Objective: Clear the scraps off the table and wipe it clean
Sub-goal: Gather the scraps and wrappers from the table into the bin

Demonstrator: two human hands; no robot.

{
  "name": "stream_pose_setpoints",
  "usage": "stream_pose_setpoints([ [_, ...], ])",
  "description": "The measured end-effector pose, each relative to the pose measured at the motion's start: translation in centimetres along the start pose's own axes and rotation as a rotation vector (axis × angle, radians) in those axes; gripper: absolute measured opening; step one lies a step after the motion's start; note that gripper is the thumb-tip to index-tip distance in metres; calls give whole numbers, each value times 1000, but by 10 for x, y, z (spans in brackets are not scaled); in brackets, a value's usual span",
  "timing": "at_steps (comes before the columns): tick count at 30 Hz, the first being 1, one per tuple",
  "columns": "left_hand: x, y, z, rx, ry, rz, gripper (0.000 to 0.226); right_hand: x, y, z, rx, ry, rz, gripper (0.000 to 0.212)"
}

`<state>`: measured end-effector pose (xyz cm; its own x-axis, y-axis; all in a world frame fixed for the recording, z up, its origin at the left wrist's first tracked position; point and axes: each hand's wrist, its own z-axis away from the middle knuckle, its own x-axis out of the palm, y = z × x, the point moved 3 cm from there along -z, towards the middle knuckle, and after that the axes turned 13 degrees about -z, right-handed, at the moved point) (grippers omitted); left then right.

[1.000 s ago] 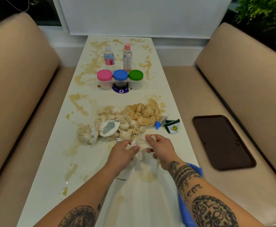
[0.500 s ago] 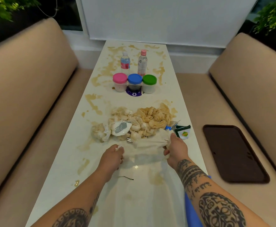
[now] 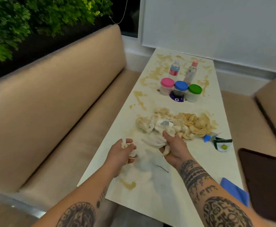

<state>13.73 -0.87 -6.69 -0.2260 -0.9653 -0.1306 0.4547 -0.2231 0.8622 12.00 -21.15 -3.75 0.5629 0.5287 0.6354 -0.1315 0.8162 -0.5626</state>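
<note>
Hands: left [image 3: 123, 150], right [image 3: 173, 147] | gripping white bag [image 3: 152, 142] | table [image 3: 199, 161] stained

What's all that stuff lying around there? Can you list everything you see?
table: one, white, brown-smeared, centre
soiled tissue pile: one heap, cream and tan, mid-table
jars: three, pink, blue, green lids, behind the heap
bottles: two, clear, far end
wrappers: few, blue, green, right edge
blue cloth: one, near right edge
tray: one, dark brown, right bench
benches: two, tan, either side
plants: green, upper left
left hand: grips tissue
right hand: grips tissue wad
</note>
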Motion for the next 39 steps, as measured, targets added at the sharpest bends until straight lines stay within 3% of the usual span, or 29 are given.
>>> stream_pose_setpoints([
  [4, -34, -6, 19, 30, 50, 4, 23, 40, 62, 11, 99, -80, 142, 24],
  [7, -67, -22, 33, -31, 113, 52, 14, 69, 109, 22, 167, -113, 274, 15],
  [15, -178, -111, 79, -205, 322, 395, 41, 117, 244, 38, 482, -226, 388, 69],
  [17, -201, -142, 93, -250, 373, 511, 49, 124, 283, 44, 517, -256, 452, 51],
  [21, -239, -219, 118, -308, 519, 699, 25, 125, 369, 58, 553, -263, 582, 37],
  [25, -270, -299, 140, -368, 700, 872, 18, 107, 454, 64, 602, -290, 689, 11],
  [29, -291, -368, 146, -420, 825, 981, 11, 82, 525, 66, 641, -313, 870, 12],
  [34, -303, -456, 131, -492, 904, 1021, 39, 38, 601, 49, 698, -305, 1012, 9],
  [39, -317, -547, 100, -561, 998, 1061, 35, -12, 688, 21, 668, -381, 1230, 17],
])
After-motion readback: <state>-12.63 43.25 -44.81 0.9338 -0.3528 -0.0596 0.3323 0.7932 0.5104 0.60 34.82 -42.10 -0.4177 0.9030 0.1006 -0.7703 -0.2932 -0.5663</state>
